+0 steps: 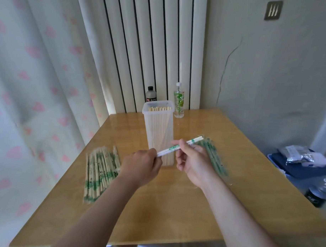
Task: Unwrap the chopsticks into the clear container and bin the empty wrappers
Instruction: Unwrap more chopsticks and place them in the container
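A wrapped chopstick pair (173, 147) slants between both hands, just in front of the clear container (154, 128) that stands upright with bare chopsticks in it. The left hand (141, 167) grips the pair's lower end; the right hand (192, 161) pinches its middle. More wrapped chopsticks (99, 173) lie left on the wooden table (174, 207); a blurred green-printed bundle (214, 160) lies under the right hand.

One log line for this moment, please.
phase: unwrapping | left grip: holds wrapped pair near end | right grip: pinches its middle | clear container: upright, part-filled | wrapped pile: table left
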Motion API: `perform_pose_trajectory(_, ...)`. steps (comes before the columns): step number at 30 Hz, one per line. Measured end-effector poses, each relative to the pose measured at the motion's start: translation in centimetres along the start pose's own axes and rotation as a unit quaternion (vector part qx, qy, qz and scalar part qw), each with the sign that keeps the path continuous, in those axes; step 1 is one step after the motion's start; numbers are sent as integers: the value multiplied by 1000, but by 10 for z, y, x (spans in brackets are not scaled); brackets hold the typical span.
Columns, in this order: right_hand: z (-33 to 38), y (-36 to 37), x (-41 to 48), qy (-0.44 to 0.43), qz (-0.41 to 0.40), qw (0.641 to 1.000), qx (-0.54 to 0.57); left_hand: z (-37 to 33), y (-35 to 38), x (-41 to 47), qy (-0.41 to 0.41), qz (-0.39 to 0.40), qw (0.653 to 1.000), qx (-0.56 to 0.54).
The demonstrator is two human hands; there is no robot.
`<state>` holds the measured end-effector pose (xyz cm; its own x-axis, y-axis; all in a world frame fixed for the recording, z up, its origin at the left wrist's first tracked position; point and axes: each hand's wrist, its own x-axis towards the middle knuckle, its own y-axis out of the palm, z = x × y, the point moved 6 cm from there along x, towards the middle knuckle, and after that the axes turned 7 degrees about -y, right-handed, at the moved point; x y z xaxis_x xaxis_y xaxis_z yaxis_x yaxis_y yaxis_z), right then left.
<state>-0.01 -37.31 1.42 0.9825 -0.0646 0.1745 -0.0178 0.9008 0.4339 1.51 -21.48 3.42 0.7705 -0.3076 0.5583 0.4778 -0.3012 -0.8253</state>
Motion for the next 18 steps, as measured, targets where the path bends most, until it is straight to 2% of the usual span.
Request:
perform_pose_trajectory(4, -2, -2, 1, 0, -10, 1000, 17, 3, 2, 1, -22, 35, 998, 40)
perform_pose_trajectory(9, -16, 15, -4, 20, 23, 999, -17, -6, 4, 4, -39, 72, 995, 49)
perform_pose_trajectory(14, -6, -1, 2, 11, -14, 1000, 13, 10, 3, 3, -25, 64, 997, 46)
perform_pose_trajectory(18, -11, -2, 2, 12, -35, 999, 26, 13, 5, 4, -43, 99, 991, 83)
